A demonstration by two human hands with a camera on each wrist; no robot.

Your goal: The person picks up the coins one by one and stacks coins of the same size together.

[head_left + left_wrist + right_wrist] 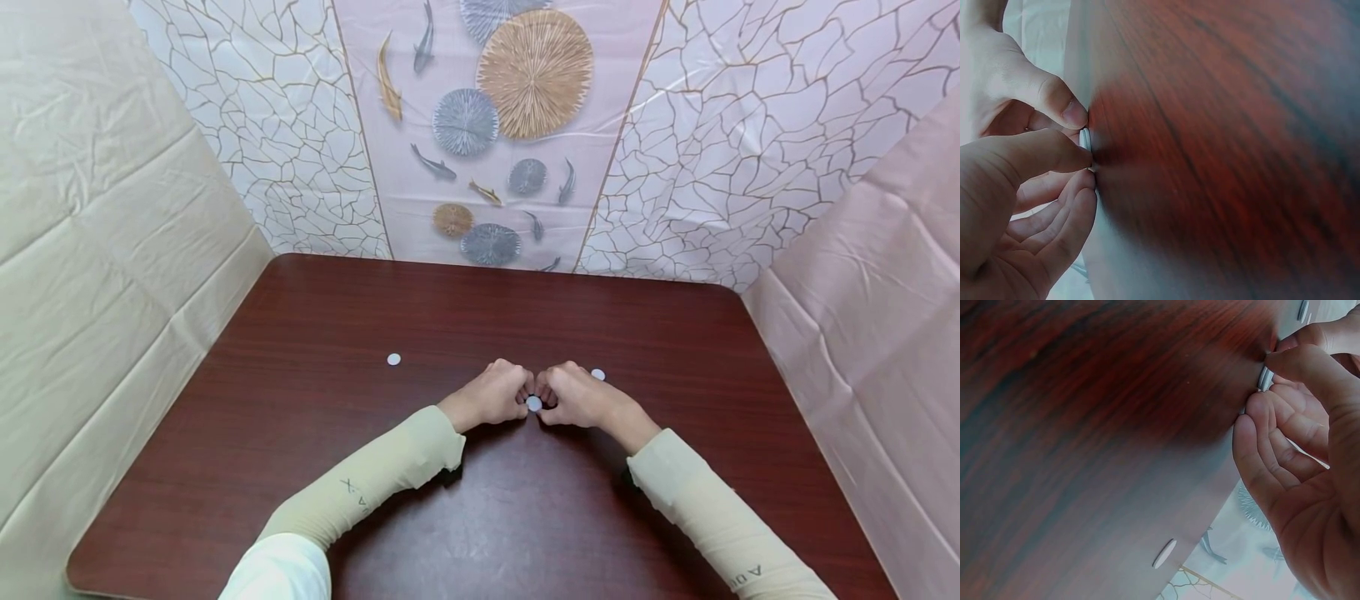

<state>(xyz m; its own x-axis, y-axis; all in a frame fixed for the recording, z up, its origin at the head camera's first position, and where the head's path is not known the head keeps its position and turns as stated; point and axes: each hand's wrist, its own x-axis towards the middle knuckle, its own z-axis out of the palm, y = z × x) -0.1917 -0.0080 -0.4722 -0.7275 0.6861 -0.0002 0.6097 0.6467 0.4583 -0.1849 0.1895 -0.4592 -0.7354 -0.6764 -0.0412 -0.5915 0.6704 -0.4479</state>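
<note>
A small round white disc [534, 403] lies on the dark wooden table between both hands. Seen edge-on in the left wrist view, the white disc [1085, 139] shows what look like two thin layers. My left hand [495, 393] pinches its left edge, thumb on the near side and curled fingers beyond. From the other side my right hand [573, 395] grips it the same way, its thumb tip right at the rim. The knuckles of the two hands nearly meet behind the disc. In the right wrist view, the disc [1265, 378] shows between thumb and fingertips.
Another white disc [393, 359] lies flat to the left on the table [480, 517]. A third white disc [597, 375] sits just behind the right hand, partly covered by it. Patterned cloth walls [480, 167] enclose the table's back and sides.
</note>
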